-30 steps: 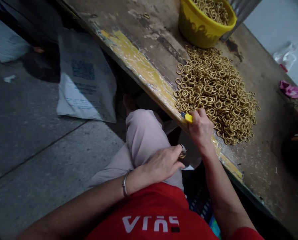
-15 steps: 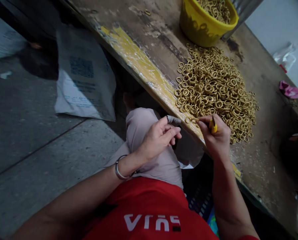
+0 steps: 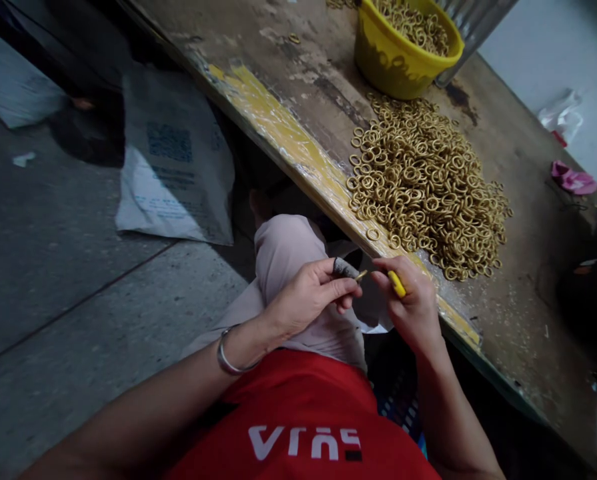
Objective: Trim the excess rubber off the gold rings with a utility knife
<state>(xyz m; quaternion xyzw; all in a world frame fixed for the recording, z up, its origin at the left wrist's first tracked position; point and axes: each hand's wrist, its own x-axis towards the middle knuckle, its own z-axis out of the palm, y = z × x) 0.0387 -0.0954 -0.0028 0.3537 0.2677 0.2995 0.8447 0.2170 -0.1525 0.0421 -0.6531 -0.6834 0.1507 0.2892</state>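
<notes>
My left hand point(image 3: 323, 290), a grey wrap on one finger, pinches a small brass ring point(image 3: 361, 275) between thumb and forefinger over my lap. Just right of it, at the table's edge, my right hand point(image 3: 405, 293) is closed round a tool with a yellow handle point(image 3: 396, 284); the tool's working end is hard to make out. Beyond my hands, a large heap of brass rings point(image 3: 433, 187) lies on the table point(image 3: 323, 60). One loose ring point(image 3: 373, 234) rests on the yellow taped edge, beside the heap.
A yellow basin point(image 3: 403, 67) holding more rings stands behind the heap. A pink cloth point(image 3: 573, 179) and a clear plastic bag point(image 3: 562, 119) lie toward the far right. On the floor at left stands a printed white sack point(image 3: 175, 167).
My right hand has moved from the heap's edge down and left, toward my left hand. My left hand has taken hold of a ring between its fingers.
</notes>
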